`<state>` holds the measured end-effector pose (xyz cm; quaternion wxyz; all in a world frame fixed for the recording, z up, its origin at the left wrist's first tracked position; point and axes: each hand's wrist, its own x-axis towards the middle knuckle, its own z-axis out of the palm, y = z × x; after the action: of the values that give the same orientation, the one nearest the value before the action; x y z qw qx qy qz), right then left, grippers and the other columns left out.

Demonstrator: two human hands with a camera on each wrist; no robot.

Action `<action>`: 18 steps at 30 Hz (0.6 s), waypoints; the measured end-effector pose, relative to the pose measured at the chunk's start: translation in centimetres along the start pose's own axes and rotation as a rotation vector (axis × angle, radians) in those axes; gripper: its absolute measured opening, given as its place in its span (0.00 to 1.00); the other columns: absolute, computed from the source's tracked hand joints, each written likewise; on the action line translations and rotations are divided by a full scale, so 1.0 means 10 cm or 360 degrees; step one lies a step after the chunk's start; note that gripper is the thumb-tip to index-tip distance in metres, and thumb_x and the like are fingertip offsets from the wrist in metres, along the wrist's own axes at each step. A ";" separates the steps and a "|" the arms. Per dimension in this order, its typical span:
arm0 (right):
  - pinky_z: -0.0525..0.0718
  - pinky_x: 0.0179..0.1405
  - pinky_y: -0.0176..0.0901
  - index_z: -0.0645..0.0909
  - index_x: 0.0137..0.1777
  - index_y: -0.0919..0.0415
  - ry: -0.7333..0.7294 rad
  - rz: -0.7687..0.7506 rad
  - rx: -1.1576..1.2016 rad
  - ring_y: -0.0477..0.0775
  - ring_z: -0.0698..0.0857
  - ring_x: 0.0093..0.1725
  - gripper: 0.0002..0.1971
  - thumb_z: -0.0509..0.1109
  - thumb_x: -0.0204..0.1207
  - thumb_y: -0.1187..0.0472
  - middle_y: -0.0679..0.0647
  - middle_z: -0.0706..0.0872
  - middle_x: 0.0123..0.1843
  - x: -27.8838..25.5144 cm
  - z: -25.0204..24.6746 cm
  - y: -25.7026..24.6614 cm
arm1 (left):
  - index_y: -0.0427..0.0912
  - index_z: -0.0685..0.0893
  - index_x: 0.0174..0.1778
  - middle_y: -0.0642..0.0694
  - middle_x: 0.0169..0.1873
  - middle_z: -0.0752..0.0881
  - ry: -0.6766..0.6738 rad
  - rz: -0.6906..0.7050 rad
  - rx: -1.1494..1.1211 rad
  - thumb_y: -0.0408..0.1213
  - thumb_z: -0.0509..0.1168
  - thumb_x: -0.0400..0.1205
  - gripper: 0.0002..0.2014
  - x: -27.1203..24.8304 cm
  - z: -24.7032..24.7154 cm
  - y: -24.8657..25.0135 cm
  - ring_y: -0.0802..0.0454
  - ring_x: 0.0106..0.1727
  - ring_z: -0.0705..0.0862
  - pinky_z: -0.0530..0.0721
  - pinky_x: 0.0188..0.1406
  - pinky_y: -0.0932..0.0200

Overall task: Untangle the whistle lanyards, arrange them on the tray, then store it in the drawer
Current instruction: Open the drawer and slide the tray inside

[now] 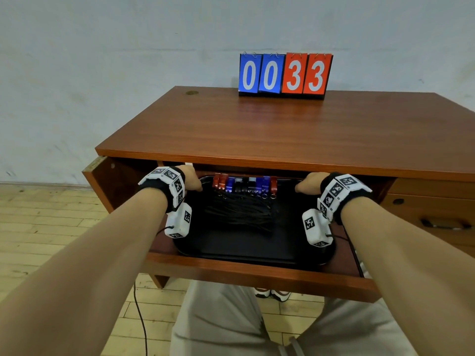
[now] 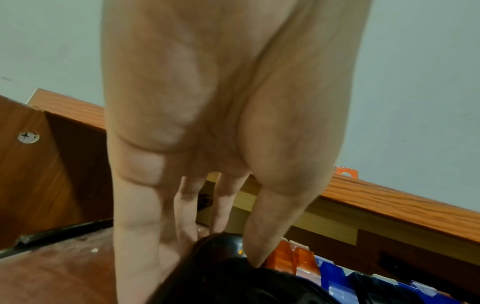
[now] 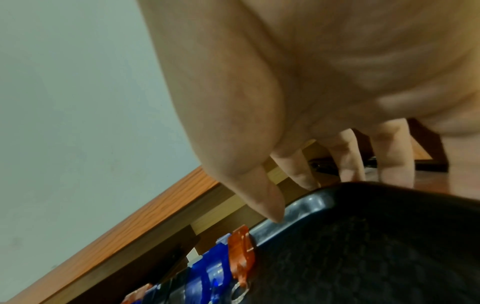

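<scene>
A black tray (image 1: 246,250) lies in the pulled-out drawer (image 1: 257,273) under the desk top. Along its far edge stands a row of red, blue and black whistles (image 1: 244,185), with their black lanyards (image 1: 241,214) laid in straight strands toward me. My left hand (image 1: 197,186) grips the tray's far left corner (image 2: 221,244), thumb (image 2: 259,246) on the inside beside a red whistle (image 2: 291,261) and fingers down behind the rim. My right hand (image 1: 300,187) grips the far right corner (image 3: 324,197) the same way, thumb (image 3: 265,201) on the rim near a red whistle (image 3: 241,244).
A flip scoreboard (image 1: 285,73) reading 00 33 stands at the back of the wooden desk top (image 1: 257,124). Side drawers (image 1: 431,201) are at the right. The desk's front edge hangs just above my hands. My legs are below the drawer.
</scene>
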<state>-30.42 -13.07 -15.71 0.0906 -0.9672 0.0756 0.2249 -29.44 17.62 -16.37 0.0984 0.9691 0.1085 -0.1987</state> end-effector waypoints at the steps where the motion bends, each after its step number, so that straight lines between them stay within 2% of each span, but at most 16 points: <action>1: 0.76 0.69 0.50 0.69 0.81 0.64 0.0009 -0.0006 0.0001 0.64 0.76 0.77 0.27 0.60 0.88 0.49 0.63 0.74 0.80 -0.02 0.00 -0.02 | 0.36 0.80 0.74 0.38 0.65 0.87 0.0001 0.0011 0.0024 0.47 0.71 0.84 0.26 -0.03 -0.02 0.01 0.40 0.64 0.87 0.87 0.64 0.46; 4: 0.76 0.69 0.50 0.68 0.82 0.64 0.0020 -0.0020 -0.0023 0.64 0.75 0.77 0.28 0.60 0.88 0.49 0.63 0.73 0.81 -0.06 0.01 -0.08 | 0.35 0.79 0.75 0.38 0.68 0.85 0.0000 0.0034 0.0114 0.49 0.69 0.86 0.27 -0.17 -0.04 0.07 0.40 0.67 0.85 0.84 0.61 0.49; 7: 0.75 0.70 0.49 0.66 0.83 0.65 0.0023 -0.0038 -0.0081 0.63 0.74 0.79 0.27 0.59 0.89 0.51 0.63 0.71 0.83 -0.14 0.00 -0.10 | 0.33 0.71 0.81 0.36 0.75 0.79 0.0005 0.0037 0.0184 0.48 0.65 0.89 0.29 -0.33 -0.07 0.16 0.39 0.74 0.80 0.81 0.62 0.51; 11: 0.78 0.62 0.48 0.71 0.80 0.64 0.0033 -0.0129 -0.0146 0.63 0.78 0.74 0.26 0.60 0.88 0.49 0.62 0.76 0.78 -0.27 -0.08 -0.09 | 0.34 0.70 0.81 0.37 0.75 0.78 0.0028 0.0093 0.0192 0.49 0.64 0.89 0.29 -0.58 -0.15 0.20 0.39 0.72 0.80 0.80 0.56 0.53; 13: 0.79 0.64 0.49 0.74 0.78 0.62 0.0032 -0.0192 -0.0188 0.62 0.80 0.71 0.26 0.61 0.87 0.46 0.60 0.79 0.76 -0.34 -0.11 -0.09 | 0.37 0.71 0.82 0.39 0.75 0.79 0.0010 0.0130 0.0232 0.54 0.65 0.88 0.32 -0.71 -0.16 0.17 0.41 0.72 0.81 0.83 0.62 0.52; 15: 0.78 0.69 0.50 0.75 0.78 0.60 -0.0005 -0.0278 -0.0286 0.60 0.79 0.73 0.29 0.63 0.85 0.42 0.58 0.78 0.77 -0.45 -0.09 -0.11 | 0.41 0.69 0.85 0.40 0.79 0.76 -0.0069 0.0190 0.0304 0.59 0.66 0.85 0.37 -0.84 -0.14 0.16 0.42 0.75 0.79 0.81 0.71 0.49; 18: 0.70 0.77 0.51 0.64 0.86 0.54 -0.0146 -0.0436 -0.0524 0.58 0.70 0.82 0.38 0.65 0.81 0.35 0.54 0.68 0.85 -0.65 -0.01 -0.19 | 0.48 0.57 0.90 0.44 0.88 0.64 -0.0314 0.0290 0.0493 0.65 0.70 0.79 0.48 -1.05 -0.05 0.18 0.41 0.85 0.67 0.70 0.80 0.45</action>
<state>-35.83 -10.56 -12.42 -0.0353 -0.9589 -0.0985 0.2636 -38.23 14.19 -11.38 -0.0240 0.9543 -0.0217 -0.2973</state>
